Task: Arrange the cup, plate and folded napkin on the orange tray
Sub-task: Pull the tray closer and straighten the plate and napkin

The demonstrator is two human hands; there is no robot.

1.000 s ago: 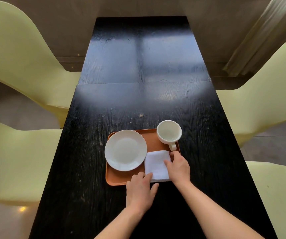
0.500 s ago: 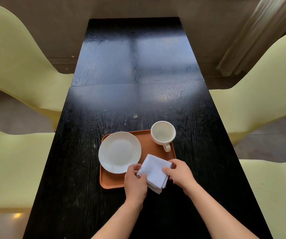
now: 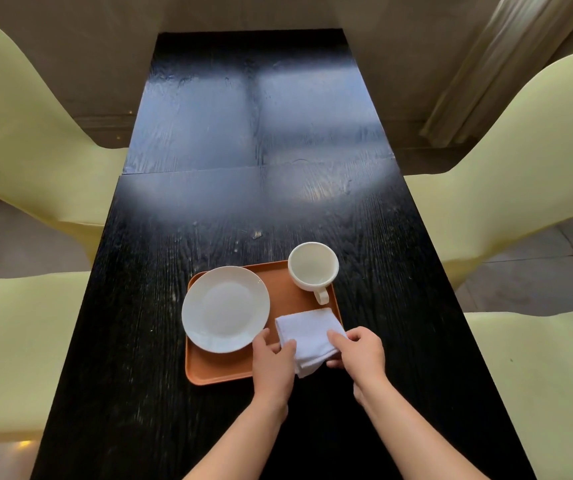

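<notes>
An orange tray [image 3: 219, 370] lies on the black table. A white plate [image 3: 225, 309] rests on its left half, overhanging the left rim slightly. A white cup [image 3: 312, 266] stands upright at the tray's far right corner, handle pointing toward me. A folded white napkin [image 3: 307, 336] lies at the tray's near right corner, its near edge drooping past the rim. My left hand [image 3: 273, 363] pinches the napkin's left side. My right hand [image 3: 359, 355] pinches its right side.
The long black wooden table [image 3: 257, 133] stretches away from me. Pale yellow chairs stand on both sides: two on the left [image 3: 18, 109] and two on the right [image 3: 520, 161]. A curtain [image 3: 506, 64] hangs at the far right.
A second ago the napkin lay flat under my fingers. Both hands picked it up, held it tilted above the tray's near edge, and now it sits lower and squarer on the tray's near right corner.
</notes>
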